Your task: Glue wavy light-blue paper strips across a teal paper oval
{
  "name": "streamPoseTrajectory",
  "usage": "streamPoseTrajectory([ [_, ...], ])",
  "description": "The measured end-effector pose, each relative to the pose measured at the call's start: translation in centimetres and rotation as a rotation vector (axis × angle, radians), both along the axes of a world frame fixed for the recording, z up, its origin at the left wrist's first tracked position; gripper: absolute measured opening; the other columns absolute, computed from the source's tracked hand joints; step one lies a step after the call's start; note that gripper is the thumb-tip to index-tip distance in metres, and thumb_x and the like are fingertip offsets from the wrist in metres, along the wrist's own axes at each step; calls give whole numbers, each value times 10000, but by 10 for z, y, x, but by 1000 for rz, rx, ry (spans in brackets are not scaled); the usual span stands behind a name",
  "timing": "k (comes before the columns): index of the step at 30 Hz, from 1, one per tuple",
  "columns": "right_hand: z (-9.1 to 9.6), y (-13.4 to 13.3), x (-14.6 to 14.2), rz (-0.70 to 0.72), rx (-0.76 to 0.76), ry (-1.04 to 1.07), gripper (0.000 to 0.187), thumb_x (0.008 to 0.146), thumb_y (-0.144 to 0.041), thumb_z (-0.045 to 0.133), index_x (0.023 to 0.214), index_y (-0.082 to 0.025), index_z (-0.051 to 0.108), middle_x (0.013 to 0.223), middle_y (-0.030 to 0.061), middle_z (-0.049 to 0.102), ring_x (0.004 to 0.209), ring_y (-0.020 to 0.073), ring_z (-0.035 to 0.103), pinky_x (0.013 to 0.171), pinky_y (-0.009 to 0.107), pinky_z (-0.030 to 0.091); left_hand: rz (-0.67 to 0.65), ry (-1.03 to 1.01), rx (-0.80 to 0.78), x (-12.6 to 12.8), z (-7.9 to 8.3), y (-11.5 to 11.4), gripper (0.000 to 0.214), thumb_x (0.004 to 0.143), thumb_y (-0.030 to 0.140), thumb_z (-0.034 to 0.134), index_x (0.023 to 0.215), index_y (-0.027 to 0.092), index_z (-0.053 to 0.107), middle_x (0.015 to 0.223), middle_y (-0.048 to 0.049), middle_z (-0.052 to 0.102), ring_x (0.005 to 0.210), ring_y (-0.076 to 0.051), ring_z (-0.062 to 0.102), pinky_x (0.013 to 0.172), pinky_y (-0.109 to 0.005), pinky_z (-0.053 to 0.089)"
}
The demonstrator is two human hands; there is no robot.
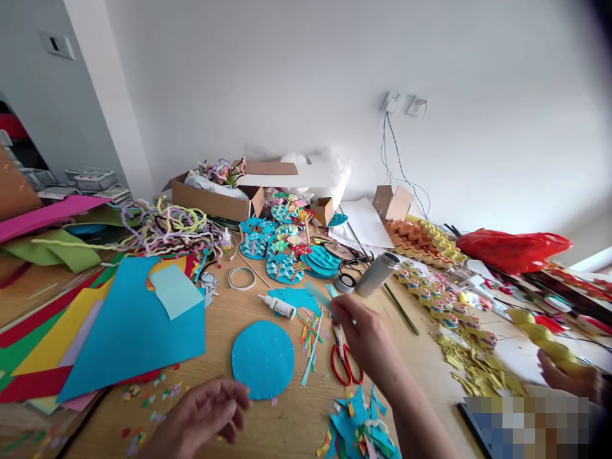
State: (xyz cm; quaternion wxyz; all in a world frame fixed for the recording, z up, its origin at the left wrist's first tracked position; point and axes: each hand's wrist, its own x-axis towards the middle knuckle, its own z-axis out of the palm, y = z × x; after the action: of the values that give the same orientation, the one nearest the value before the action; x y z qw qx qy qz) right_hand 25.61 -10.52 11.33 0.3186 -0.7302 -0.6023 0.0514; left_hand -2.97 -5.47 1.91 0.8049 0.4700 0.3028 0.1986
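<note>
My left hand [205,411] is at the lower left with loosely bent fingers apart and nothing in them. Its fingertips come close to the lower left edge of a round blue felt piece [262,360] lying flat on the table, dotted with small pale specks. My right hand [366,328] has its thumb and fingers pinched on a light blue strip [321,296], blurred by motion. Under that hand lie red-handled scissors [341,365], partly covered by it. Thin coloured strips [308,331] are spread to its left, beside a white glue bottle [278,306] on its side.
Coloured felt sheets [143,325] fill the left side. Blue scraps [356,424] are heaped at the front. Farther back stand a tape roll [241,278], finished blue craft pieces [284,268], a grey cylinder [377,275] and a cardboard box [215,201]. A co-worker's hand [559,373] holds yellow egg-carton cups.
</note>
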Motion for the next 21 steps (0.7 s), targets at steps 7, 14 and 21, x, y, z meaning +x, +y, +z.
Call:
streamPoseTrajectory([
  [7, -11, -17, -83, 351, -445, 207, 223, 930, -246, 431, 748, -205, 555, 620, -27, 599, 544, 87, 551, 522, 173, 344, 102, 42, 243, 12, 16, 10, 492, 719, 488, 711, 1116, 217, 607, 943, -60, 630, 765, -168, 558, 656, -270, 452],
  [14, -31, -15, -87, 259, -521, 393, 211, 924, -293, 425, 770, -201, 535, 580, -47, 551, 473, 82, 528, 496, 179, 338, 109, 179, 340, 25, 24, 15, 329, 776, 479, 626, 686, 166, 584, 563, 22, 528, 573, -124, 470, 567, -236, 380],
  [21, -24, 1, -66, 179, -438, 78, 212, 900, -302, 458, 770, -209, 597, 650, 1, 624, 589, 135, 541, 544, 237, 297, 167, 168, 332, 44, 10, 32, 355, 783, 484, 607, 678, 145, 590, 601, -5, 581, 568, -128, 511, 540, -239, 392],
])
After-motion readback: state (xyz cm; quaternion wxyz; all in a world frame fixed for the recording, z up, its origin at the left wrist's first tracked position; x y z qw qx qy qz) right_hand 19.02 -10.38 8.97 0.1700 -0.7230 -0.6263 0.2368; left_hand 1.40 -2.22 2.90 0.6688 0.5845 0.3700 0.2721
